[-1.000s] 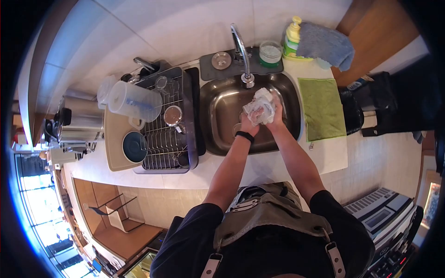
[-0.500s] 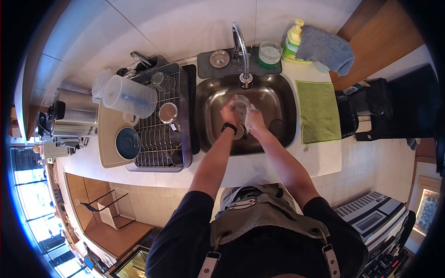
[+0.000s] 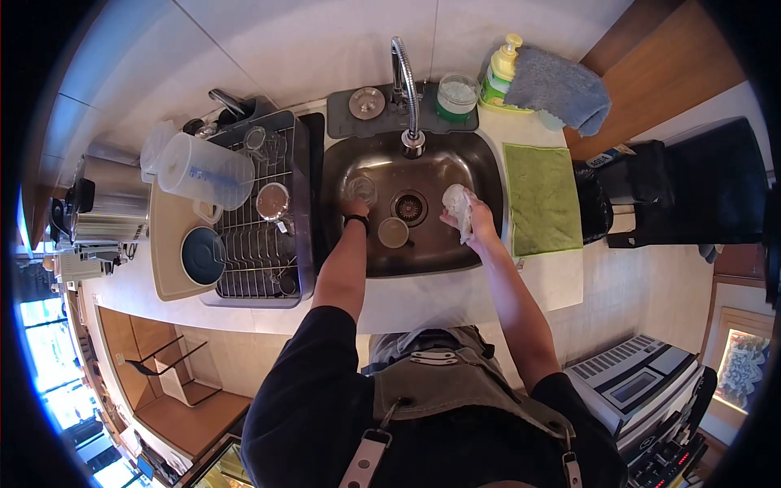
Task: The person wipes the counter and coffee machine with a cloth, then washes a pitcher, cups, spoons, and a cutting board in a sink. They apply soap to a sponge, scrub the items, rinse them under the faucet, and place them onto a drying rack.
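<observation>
Inside the metal sink [image 3: 439, 167], my left hand [image 3: 355, 208] is at the left side with its fingers on a clear glass [image 3: 363, 189]. On the right side of the sink, my right hand [image 3: 472, 218] grips a white, crumpled sponge or cloth [image 3: 457, 205]. A cup [image 3: 394, 233] lies on the sink floor between the hands, close to the drain [image 3: 408, 208]. The faucet [image 3: 412, 143] hangs over the back of the sink.
Left of the sink stands a dish rack [image 3: 259, 236] with a plastic pitcher [image 3: 207, 172] and glasses. A green cloth [image 3: 543, 199] lies to the right. Behind are a green tub [image 3: 456, 98] and a soap bottle [image 3: 499, 73].
My hands have moved apart. The left one has carried the glass to the sink's left side, and the right one has moved right with the white sponge or cloth. The view has shifted slightly.
</observation>
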A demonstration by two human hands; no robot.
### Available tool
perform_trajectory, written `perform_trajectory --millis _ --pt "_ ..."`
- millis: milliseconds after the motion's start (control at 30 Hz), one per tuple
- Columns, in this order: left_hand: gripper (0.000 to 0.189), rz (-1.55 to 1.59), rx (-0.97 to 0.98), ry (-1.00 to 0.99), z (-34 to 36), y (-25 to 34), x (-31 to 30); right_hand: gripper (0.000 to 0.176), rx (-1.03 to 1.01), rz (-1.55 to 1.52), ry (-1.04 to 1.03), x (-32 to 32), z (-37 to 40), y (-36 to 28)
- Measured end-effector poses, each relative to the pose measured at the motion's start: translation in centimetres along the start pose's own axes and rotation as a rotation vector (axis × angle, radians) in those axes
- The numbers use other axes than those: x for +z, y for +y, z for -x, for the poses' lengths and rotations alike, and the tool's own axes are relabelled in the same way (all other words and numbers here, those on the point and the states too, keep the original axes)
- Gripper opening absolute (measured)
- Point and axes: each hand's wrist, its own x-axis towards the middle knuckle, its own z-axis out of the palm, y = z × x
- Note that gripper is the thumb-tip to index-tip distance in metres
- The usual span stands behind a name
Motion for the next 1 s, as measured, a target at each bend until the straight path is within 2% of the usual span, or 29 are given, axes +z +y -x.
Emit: perform_trajectory --millis 100,200,300,367,433,533,600,700,800,900,933,1000 --pt "0.047 -0.288 0.099 0.059 -2.0 -2.1 -0.8 0.039 0.023 -0.081 -0.011 -0.6 0.2 0.4" --pt "0.044 -0.752 0.200 -0.255 5.9 0.4 -0.8 0.039 0.015 -0.142 0.011 -0.8 0.1 -0.1" --pt "0.049 -1.531 0.639 -0.538 16.6 5.5 0.3 0.039 -0.023 -0.174 0.036 0.3 0.6 -0.9" --pt "0.058 -1.767 0.793 -0.609 11.2 -2.1 0.3 0.037 -0.037 -0.163 0.012 0.3 0.5 -1.2" --pt "0.067 -1.860 0.870 -0.686 11.5 -2.2 0.2 0.038 -0.038 -0.173 -0.033 0.3 0.9 -1.8" --pt "0.078 -1.769 0.835 -0.818 12.2 0.0 -0.5 0.038 -0.032 -0.200 -0.083 0.1 1.6 -2.8" --pt "0.080 -1.683 0.776 -0.915 10.3 -0.3 -0.2 0.039 -0.037 -0.214 -0.099 -0.4 1.9 -3.2" --pt "0.077 -0.912 0.055 -1.100 9.5 0.6 0.3 0.040 -0.065 -0.236 -0.110 -1.0 1.8 -3.7" --pt "0.066 -0.321 -0.540 -1.056 13.5 4.0 0.8 0.038 -0.081 -0.295 -0.113 -1.5 0.9 -3.7" --pt "0.069 -0.167 -0.676 -1.149 16.5 7.9 1.7 0.033 -0.070 -0.314 -0.141 -1.0 0.0 -4.4" --pt "0.069 -0.111 -0.657 -1.276 17.6 9.2 2.0 0.032 -0.070 -0.301 -0.174 -0.6 -0.1 -4.7" --pt "0.065 -0.114 -0.587 -1.377 17.5 10.6 2.5 0.029 -0.067 -0.203 -0.205 0.1 -1.4 -4.5"
